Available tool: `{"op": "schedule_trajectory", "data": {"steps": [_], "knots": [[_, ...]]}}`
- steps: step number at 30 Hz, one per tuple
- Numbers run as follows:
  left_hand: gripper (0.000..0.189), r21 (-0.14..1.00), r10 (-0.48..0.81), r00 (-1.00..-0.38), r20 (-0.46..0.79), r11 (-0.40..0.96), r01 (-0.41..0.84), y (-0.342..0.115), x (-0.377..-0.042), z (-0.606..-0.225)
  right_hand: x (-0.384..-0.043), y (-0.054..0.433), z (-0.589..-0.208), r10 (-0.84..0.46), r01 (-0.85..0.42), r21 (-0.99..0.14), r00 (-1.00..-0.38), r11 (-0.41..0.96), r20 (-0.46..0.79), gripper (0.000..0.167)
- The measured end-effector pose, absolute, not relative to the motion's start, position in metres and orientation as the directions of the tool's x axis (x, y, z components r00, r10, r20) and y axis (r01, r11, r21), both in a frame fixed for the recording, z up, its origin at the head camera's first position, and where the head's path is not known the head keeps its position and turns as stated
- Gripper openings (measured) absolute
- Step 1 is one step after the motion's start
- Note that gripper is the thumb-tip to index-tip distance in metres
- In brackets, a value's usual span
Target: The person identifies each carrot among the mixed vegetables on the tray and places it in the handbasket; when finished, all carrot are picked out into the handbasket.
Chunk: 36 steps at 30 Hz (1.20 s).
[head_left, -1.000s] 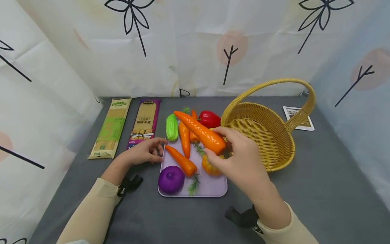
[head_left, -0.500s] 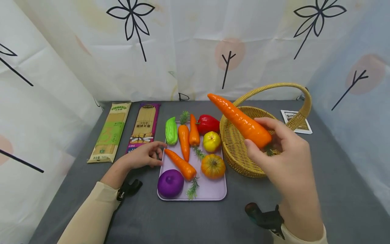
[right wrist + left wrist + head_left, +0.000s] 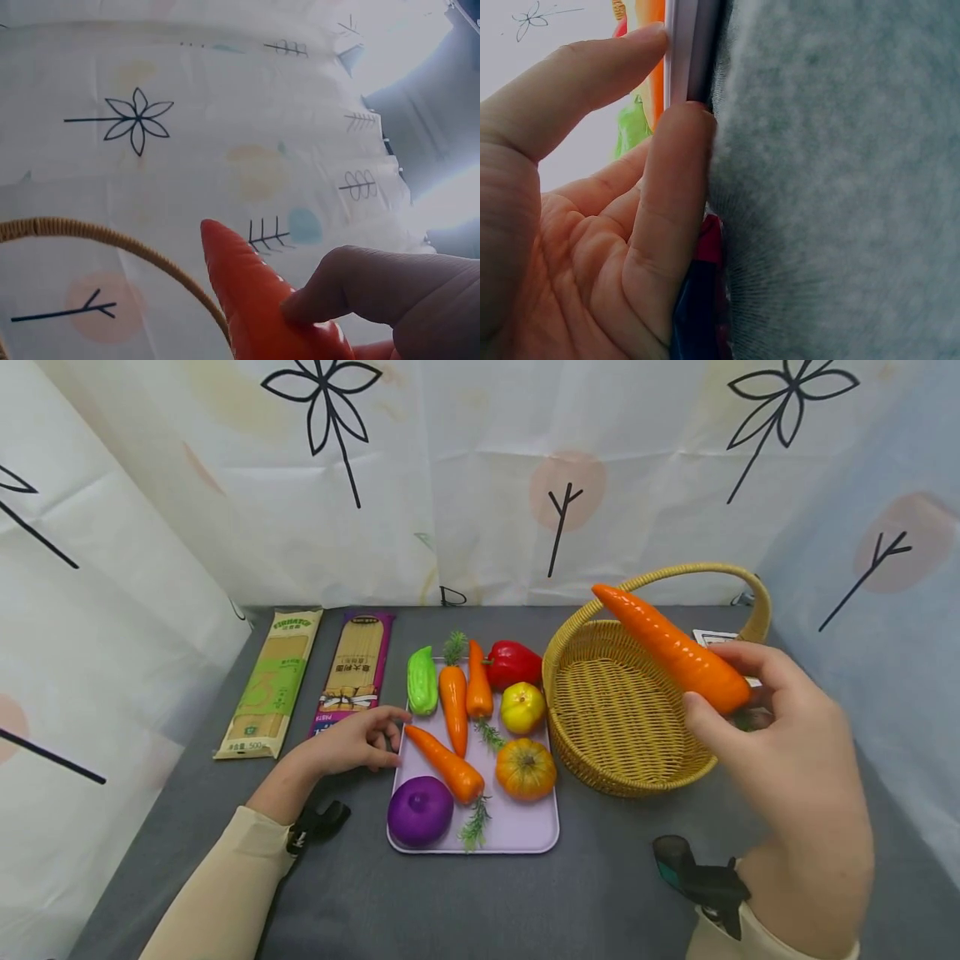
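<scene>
My right hand (image 3: 795, 760) holds an orange carrot (image 3: 678, 652) by its thick end, between thumb and fingers. Raised over the right side of a yellow wicker basket (image 3: 558, 727), the carrot points up and left. In the right wrist view my thumb presses on the carrot (image 3: 255, 307); its lower end is cut off. My left hand (image 3: 348, 743) rests beside the lilac tray (image 3: 517, 831), with thumb and fingertips at its left rim. On the tray lie another carrot (image 3: 446, 764), a purple round vegetable (image 3: 420, 810), a small pumpkin (image 3: 525, 768) and a yellow vegetable (image 3: 522, 708).
At the tray's back lie a green cucumber-like vegetable (image 3: 422, 681), two more carrots and a red bell pepper (image 3: 513, 665). Two pasta packs, one green (image 3: 270, 685) and one purple (image 3: 352, 664), lie left. A white-framed card (image 3: 712, 637) shows behind the basket, whose handle (image 3: 690, 570) arches up.
My right hand has carried the carrot from above the tray rightward and over the basket, uncovering the yellow vegetable and pumpkin. My left hand has stayed at the tray's rim.
</scene>
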State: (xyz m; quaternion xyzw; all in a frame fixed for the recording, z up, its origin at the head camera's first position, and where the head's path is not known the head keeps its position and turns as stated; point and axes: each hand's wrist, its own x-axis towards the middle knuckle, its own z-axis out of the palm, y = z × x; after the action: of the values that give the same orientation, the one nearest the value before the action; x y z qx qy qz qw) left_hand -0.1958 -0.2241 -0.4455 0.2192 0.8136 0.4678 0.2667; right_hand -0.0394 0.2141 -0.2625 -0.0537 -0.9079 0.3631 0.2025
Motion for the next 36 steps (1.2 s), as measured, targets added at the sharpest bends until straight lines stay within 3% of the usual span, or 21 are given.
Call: {"op": "schedule_trajectory", "data": {"steps": [7,15,25,31,36], "knots": [[0.062,0.884,0.611,-0.756,-0.233,0.457,0.097,-0.224,-0.197,-0.445,-0.043,0.243,-0.267,0.278,0.059,-0.667,-0.933,0.742,0.227,0.055],[0.062,0.888,0.619,-0.749,-0.238,0.451,0.09,-0.226,-0.196,-0.444,-0.054,0.265,-0.271,0.265,0.179,-0.555,-0.961,0.813,0.079,0.064],[0.061,0.884,0.611,-0.754,-0.241,0.459,0.089,-0.222,-0.196,-0.442,-0.098,0.254,-0.291,0.136,0.088,-0.633,-0.99,0.769,0.027,0.075],[0.061,0.881,0.608,-0.756,-0.244,0.465,0.089,-0.222,-0.196,-0.442,-0.122,0.235,-0.308,0.032,0.018,-0.635,-0.999,0.772,0.01,0.067],[0.06,0.887,0.611,-0.759,-0.224,0.45,0.101,-0.222,-0.196,-0.445,-0.134,0.223,-0.323,0.004,0.05,-0.616,-0.997,0.786,-0.076,0.064]]}}
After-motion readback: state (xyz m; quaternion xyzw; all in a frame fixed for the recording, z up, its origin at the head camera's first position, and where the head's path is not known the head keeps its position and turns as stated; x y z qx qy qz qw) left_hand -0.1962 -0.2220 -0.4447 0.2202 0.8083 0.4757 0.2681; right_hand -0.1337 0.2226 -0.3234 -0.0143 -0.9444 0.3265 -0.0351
